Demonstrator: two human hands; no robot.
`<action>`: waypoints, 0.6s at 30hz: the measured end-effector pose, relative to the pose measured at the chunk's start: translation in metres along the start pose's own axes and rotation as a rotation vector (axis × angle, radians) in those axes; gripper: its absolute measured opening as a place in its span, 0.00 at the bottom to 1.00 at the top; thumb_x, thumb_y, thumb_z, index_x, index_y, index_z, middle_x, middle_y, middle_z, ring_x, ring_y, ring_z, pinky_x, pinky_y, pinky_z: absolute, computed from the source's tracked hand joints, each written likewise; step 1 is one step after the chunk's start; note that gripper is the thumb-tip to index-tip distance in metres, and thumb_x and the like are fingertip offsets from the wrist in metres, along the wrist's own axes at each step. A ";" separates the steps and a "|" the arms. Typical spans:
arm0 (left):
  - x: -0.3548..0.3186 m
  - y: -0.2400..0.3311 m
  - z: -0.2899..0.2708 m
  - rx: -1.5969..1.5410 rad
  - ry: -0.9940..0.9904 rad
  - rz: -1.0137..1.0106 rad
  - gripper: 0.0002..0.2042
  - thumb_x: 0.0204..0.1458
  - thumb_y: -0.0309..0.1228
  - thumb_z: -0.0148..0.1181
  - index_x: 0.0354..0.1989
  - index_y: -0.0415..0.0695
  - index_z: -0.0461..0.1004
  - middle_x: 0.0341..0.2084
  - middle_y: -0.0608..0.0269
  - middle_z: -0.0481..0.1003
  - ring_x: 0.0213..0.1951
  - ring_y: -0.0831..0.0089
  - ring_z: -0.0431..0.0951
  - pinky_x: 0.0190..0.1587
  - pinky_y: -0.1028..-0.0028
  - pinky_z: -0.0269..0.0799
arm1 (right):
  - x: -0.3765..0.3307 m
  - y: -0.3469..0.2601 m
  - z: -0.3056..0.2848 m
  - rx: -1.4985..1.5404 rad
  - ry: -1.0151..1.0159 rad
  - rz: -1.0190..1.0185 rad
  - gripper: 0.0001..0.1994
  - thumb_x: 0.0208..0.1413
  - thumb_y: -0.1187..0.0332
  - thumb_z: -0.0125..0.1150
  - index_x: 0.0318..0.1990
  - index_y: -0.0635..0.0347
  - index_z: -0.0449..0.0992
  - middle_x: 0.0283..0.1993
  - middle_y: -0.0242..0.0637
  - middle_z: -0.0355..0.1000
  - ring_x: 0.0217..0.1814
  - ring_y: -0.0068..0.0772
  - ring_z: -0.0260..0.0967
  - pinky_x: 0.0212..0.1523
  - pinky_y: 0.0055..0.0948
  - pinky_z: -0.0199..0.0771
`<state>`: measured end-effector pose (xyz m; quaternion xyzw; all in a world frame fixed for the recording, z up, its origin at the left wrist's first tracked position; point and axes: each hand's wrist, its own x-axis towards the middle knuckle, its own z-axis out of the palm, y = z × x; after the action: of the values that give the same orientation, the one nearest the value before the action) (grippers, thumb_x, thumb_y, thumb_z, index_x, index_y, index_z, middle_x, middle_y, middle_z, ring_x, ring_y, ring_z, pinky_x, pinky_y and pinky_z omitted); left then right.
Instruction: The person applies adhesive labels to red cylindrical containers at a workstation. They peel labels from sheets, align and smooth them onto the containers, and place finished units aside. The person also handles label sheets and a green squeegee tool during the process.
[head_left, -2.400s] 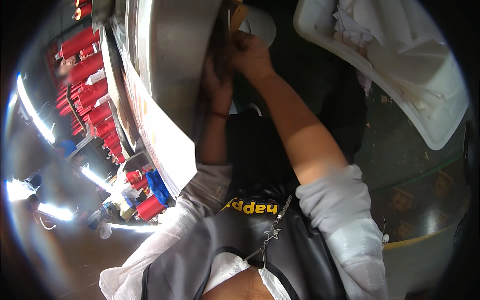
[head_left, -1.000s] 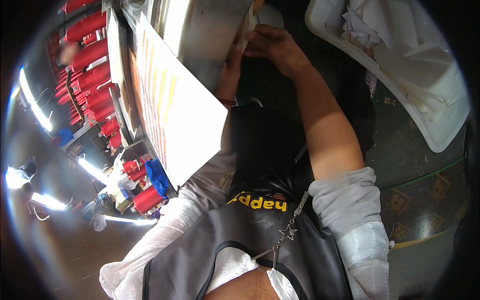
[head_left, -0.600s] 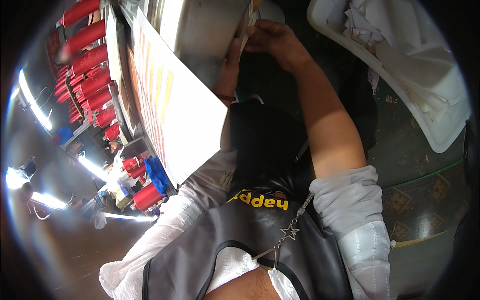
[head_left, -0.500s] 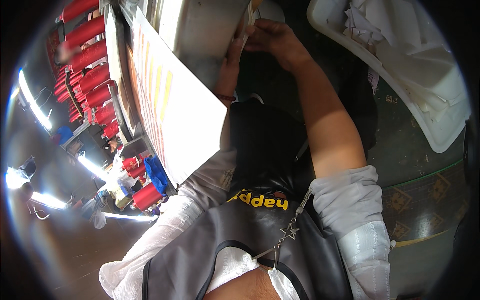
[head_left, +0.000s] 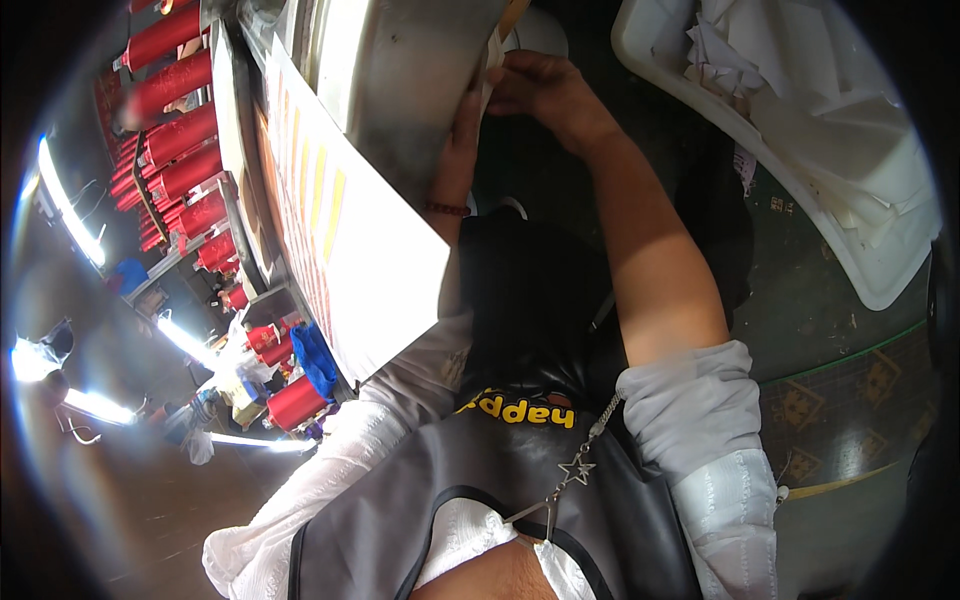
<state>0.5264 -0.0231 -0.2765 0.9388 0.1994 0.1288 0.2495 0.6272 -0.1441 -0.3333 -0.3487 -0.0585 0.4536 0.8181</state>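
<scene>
At the top middle, beside a grey metal surface (head_left: pixel 415 90), both hands are at a narrow pale item (head_left: pixel 490 72), seen edge-on, that looks like thin sheets. My left hand (head_left: pixel 466 130), with a dark red bead bracelet at its wrist, lies along the item's left side; the metal edge hides much of it. From the right, my right hand (head_left: pixel 545 92) reaches in with curled fingers closed on the item's edge. A large white sheet (head_left: pixel 375 250) with yellow and red stripes juts out over my left forearm.
A white plastic bin (head_left: pixel 850 255) with crumpled white paper (head_left: pixel 830 110) stands at the right. Rows of red rolls (head_left: pixel 180 85) line the left side. A blue cloth (head_left: pixel 313 360) hangs near the striped sheet's lower corner. Patterned matting (head_left: pixel 840 400) lies at lower right.
My right hand has shifted slightly left and down along the pale item's edge. The left hand has sunk a little further behind the metal edge. The view has moved slightly.
</scene>
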 end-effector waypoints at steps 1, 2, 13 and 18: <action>0.000 0.000 0.001 -0.007 0.004 -0.001 0.13 0.60 0.36 0.60 0.49 0.44 0.72 0.34 0.69 0.70 0.34 0.80 0.66 0.38 0.78 0.64 | 0.000 0.001 0.000 0.002 0.005 -0.006 0.13 0.60 0.66 0.63 0.48 0.66 0.77 0.43 0.40 0.77 0.44 0.32 0.77 0.50 0.27 0.79; 0.000 -0.001 0.003 -0.014 0.007 -0.003 0.13 0.60 0.36 0.60 0.49 0.44 0.72 0.34 0.69 0.70 0.34 0.80 0.66 0.37 0.78 0.64 | 0.001 0.002 0.001 0.003 0.011 -0.011 0.13 0.60 0.67 0.63 0.48 0.66 0.77 0.43 0.40 0.77 0.44 0.32 0.77 0.50 0.27 0.79; -0.001 -0.003 0.002 -0.016 0.031 -0.037 0.13 0.60 0.37 0.61 0.49 0.45 0.72 0.30 0.73 0.67 0.31 0.83 0.63 0.35 0.80 0.61 | -0.002 -0.003 0.004 -0.018 0.017 -0.003 0.14 0.60 0.68 0.61 0.49 0.68 0.76 0.43 0.41 0.77 0.44 0.32 0.77 0.49 0.27 0.79; -0.002 -0.004 0.003 -0.036 0.035 -0.042 0.13 0.60 0.37 0.61 0.48 0.45 0.72 0.34 0.71 0.69 0.34 0.81 0.65 0.38 0.78 0.63 | 0.000 -0.001 0.003 -0.043 0.019 -0.010 0.14 0.61 0.68 0.59 0.50 0.68 0.75 0.45 0.41 0.76 0.44 0.33 0.77 0.49 0.27 0.79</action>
<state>0.5248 -0.0224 -0.2814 0.9274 0.2210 0.1433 0.2655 0.6263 -0.1432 -0.3307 -0.3700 -0.0623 0.4450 0.8131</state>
